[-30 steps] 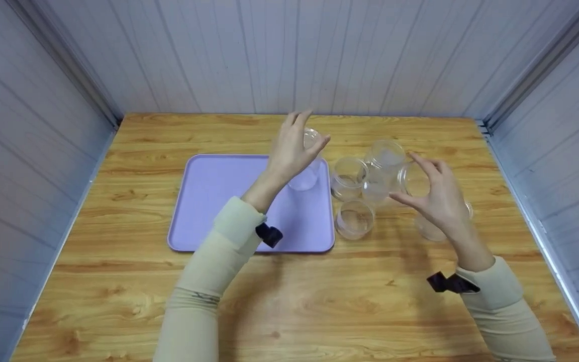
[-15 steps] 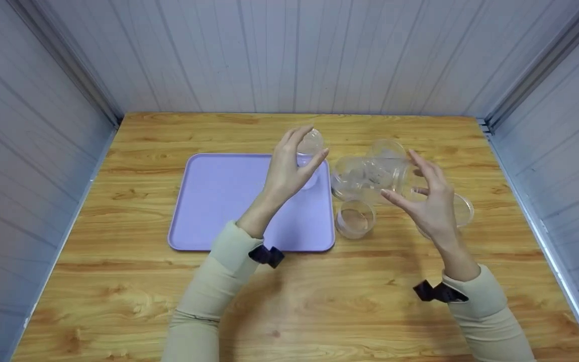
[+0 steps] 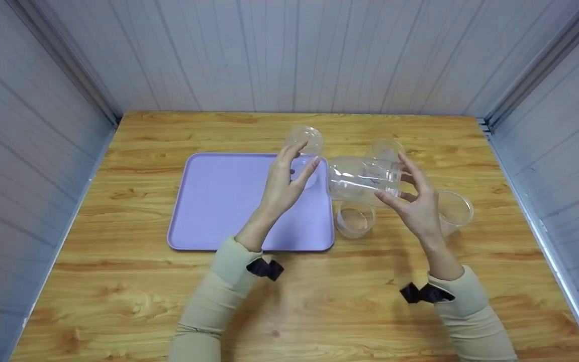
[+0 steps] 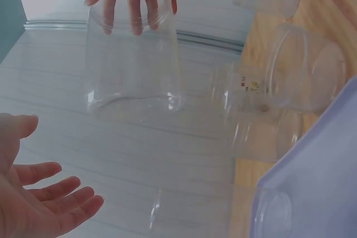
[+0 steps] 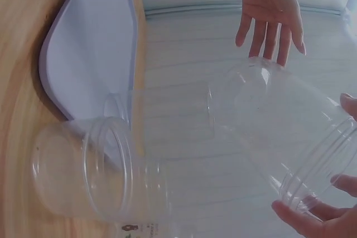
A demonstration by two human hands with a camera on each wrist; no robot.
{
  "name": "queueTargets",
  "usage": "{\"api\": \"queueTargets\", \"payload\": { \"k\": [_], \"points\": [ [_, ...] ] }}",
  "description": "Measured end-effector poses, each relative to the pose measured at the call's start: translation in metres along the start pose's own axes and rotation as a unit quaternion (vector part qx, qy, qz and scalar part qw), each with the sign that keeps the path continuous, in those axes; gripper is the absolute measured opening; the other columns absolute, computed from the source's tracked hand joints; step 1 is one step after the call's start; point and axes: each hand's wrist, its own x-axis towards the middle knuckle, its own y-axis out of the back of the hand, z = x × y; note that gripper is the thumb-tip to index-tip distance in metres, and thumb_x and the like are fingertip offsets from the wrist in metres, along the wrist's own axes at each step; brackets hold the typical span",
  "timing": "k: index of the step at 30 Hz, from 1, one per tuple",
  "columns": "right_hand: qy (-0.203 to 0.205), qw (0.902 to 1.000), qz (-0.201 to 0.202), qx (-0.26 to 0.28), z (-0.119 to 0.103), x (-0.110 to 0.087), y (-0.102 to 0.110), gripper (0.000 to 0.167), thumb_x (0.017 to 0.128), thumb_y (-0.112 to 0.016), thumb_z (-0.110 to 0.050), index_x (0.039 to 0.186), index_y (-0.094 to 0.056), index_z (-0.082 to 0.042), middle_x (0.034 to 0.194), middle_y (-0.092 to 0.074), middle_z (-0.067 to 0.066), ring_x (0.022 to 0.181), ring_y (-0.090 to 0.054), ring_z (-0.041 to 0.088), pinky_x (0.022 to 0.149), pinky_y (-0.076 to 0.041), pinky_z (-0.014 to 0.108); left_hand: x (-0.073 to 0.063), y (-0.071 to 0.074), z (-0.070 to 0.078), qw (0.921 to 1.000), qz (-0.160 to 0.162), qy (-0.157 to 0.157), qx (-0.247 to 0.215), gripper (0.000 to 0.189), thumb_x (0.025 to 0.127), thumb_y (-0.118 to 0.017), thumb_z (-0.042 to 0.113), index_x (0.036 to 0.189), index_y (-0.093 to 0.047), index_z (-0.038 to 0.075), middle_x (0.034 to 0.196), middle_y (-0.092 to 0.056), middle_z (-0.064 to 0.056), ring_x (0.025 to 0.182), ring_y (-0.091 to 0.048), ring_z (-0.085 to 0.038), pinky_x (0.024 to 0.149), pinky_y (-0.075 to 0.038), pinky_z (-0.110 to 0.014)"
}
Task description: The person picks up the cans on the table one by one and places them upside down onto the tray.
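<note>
My right hand grips a clear plastic jar round its threaded mouth, thumb on the near side. The jar lies nearly sideways in the air, its base pointing left towards my other hand. That left hand holds nothing; its fingers and thumb are spread over the right part of the purple tray. In the left wrist view, the left fingers are apart from the raised jar. Behind the left fingertips, another clear jar stands upright at the tray's back right corner.
Several more clear jars stand on the wooden table right of the tray: one jar close to the tray's edge, a jar farther back, and a jar beside my right wrist. A pale panelled wall closes off the back.
My right hand has moved left with the jar, which now lies across with its base to the left. My left hand has drawn slightly back from the jar on the tray.
</note>
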Motion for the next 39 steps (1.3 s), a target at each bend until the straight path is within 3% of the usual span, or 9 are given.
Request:
{"api": "queueTargets", "payload": {
  "k": [9,17,30,39],
  "points": [
    [-0.031,0.9967,-0.02,0.073,0.01,0.0,-0.014,0.071,0.072,-0.066,0.008,0.134,-0.033,0.001,0.116,-0.043,0.012,0.1,-0.046,0.021,0.065,-0.049,0.021,-0.009,-0.006,-0.011,0.9994,-0.016,0.007,-0.029,0.047,0.091,-0.046,0.028,0.129,-0.042,0.001,0.127,-0.044,-0.012,0.111,-0.045,-0.026,0.077,-0.046,-0.033],
    [-0.017,0.9897,-0.036,0.138,0.038,0.002,-0.021,0.071,0.072,-0.066,0.008,0.135,-0.035,-0.005,0.118,-0.043,0.017,0.102,-0.047,0.025,0.069,-0.051,0.026,-0.016,-0.01,-0.018,0.997,-0.029,0.01,-0.071,0.051,0.09,-0.047,0.029,0.134,-0.037,0.005,0.129,-0.041,-0.015,0.112,-0.042,-0.027,0.077,-0.046,-0.034],
    [0.025,0.9805,-0.046,0.19,0.046,-0.003,-0.04,0.066,0.073,-0.065,0.007,0.132,-0.035,0.004,0.126,-0.039,0.022,0.108,-0.043,0.033,0.078,-0.048,0.029,-0.027,-0.014,-0.026,0.992,-0.054,0.032,-0.109,0.07,0.084,-0.049,0.047,0.139,-0.028,0.01,0.131,-0.037,-0.014,0.111,-0.043,-0.024,0.077,-0.045,-0.035],
    [0.025,0.9784,-0.054,0.198,0.047,-0.005,-0.048,0.067,0.074,-0.064,0.004,0.134,-0.034,0.001,0.121,-0.043,0.021,0.107,-0.045,0.032,0.083,-0.046,0.032,-0.032,-0.015,-0.027,0.9843,-0.049,0.055,-0.16,0.066,0.084,-0.057,0.028,0.139,-0.027,0.008,0.132,-0.034,-0.019,0.109,-0.045,-0.027,0.074,-0.048,-0.034]
  ]
}}
